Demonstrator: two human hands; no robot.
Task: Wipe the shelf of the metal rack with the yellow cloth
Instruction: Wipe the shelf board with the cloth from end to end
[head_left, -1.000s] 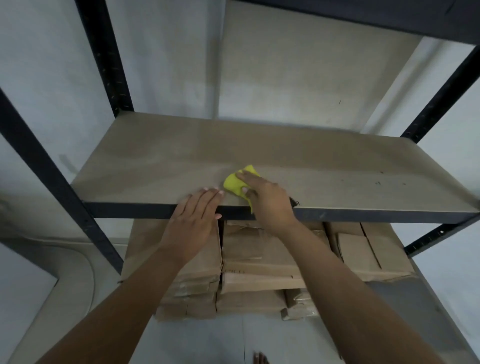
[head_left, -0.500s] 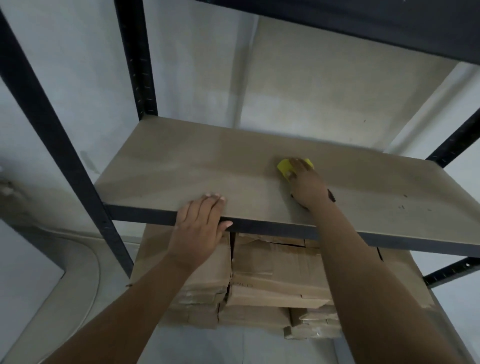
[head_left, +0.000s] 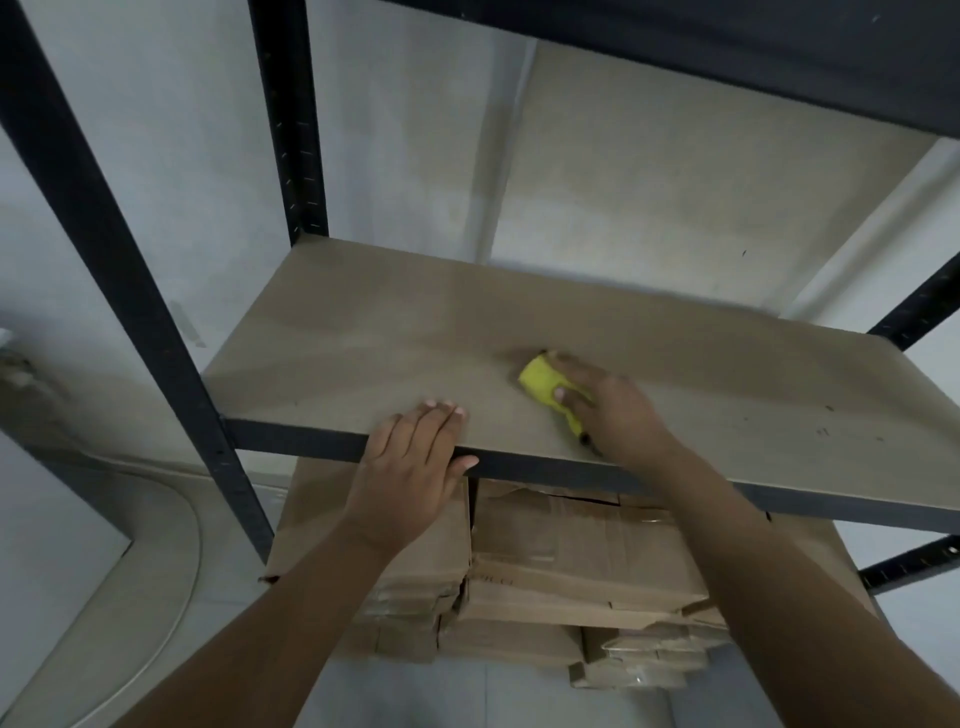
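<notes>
The brown shelf board (head_left: 363, 338) of the dark metal rack (head_left: 130, 291) fills the middle of the view. My right hand (head_left: 613, 410) presses a bunched yellow cloth (head_left: 540, 384) flat onto the board, a little right of centre and a short way in from the front edge. The fingers cover most of the cloth. My left hand (head_left: 415, 462) rests on the shelf's front rail (head_left: 301, 441), fingers lying on the board and thumb under the rail.
Stacked brown cardboard boxes (head_left: 571, 571) sit on the level below. Another dark shelf (head_left: 727, 47) hangs close overhead. Upright posts stand at back left (head_left: 291, 130) and right (head_left: 919, 306). Grey walls enclose the rack. Small dark specks (head_left: 826, 421) mark the board's right part.
My right hand slid the cloth from the front edge toward the back right, then pulled it back a little toward me. The left hand stayed on the front rail. The view shifted left.
</notes>
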